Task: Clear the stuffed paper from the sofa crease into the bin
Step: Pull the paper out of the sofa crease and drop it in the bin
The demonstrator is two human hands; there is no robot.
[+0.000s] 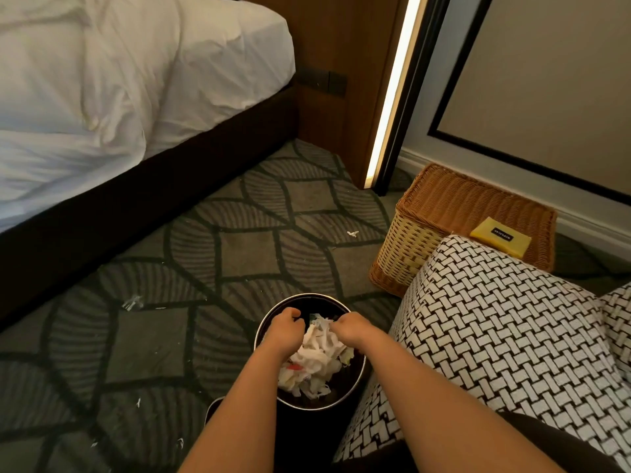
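Over the round black bin (307, 296) beside the black-and-white woven sofa (495, 319), our right hand (351, 327) curls its fingers onto the crumpled white paper (317, 360) heaped inside, we judge to pack it down, while our left hand (285, 326) is curled too, its hold unclear.

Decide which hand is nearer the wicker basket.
Right. The right hand is over the bin, on its right side, toward the wicker basket; the left hand is over its left side, farther off.

Head view, close above the bin (319, 302)
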